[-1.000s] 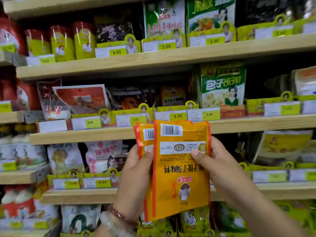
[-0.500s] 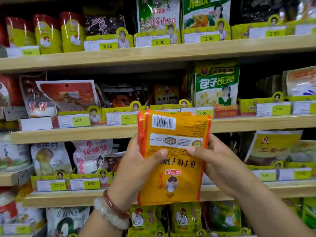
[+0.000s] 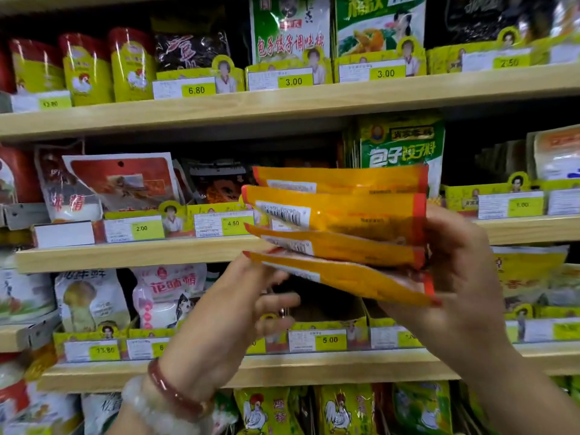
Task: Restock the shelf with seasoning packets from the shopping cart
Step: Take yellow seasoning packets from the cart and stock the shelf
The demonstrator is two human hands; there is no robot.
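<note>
Four orange seasoning packets fanned flat before the middle shelf, gripped at one end by the right hand, left hand loose underneath, fingertips touching.

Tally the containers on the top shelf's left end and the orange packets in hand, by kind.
Red-and-yellow canisters on the top shelf: 3
Orange seasoning packets, fanned in the right hand: 4
Total: 7
</note>
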